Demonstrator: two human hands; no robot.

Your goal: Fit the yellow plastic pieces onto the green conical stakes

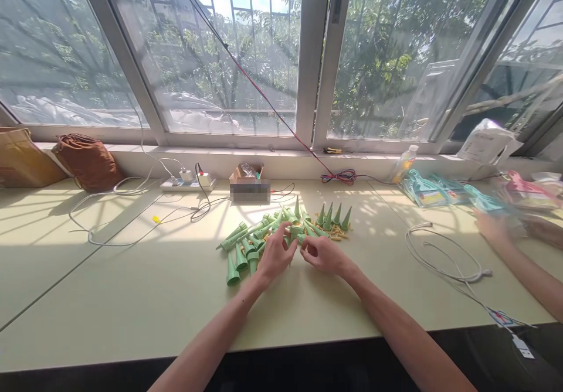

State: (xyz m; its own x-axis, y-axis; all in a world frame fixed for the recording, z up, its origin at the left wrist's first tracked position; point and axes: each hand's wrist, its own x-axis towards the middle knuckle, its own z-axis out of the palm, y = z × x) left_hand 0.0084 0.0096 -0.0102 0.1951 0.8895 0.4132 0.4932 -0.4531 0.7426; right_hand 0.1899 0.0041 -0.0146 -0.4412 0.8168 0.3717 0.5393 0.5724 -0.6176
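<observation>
A pile of green cone-shaped plastic pieces (241,257) lies on the table in front of me, some on their sides with hollow ends facing me. To the right, several green cones (328,217) stand point up among small yellow pegs (338,234). My left hand (276,254) is curled at the near edge of the pile, its fingers closed around a green cone-shaped piece. Close beside it, my right hand (324,255) has thumb and fingertips pinched together; whatever is between them is too small or hidden to make out.
Behind the pile are a small open box (247,172) and a power strip (188,184) with cables. A white cable (440,263) loops to the right. At far right another person's hands (495,231) handle teal packaged items (424,190) near a bottle (405,162).
</observation>
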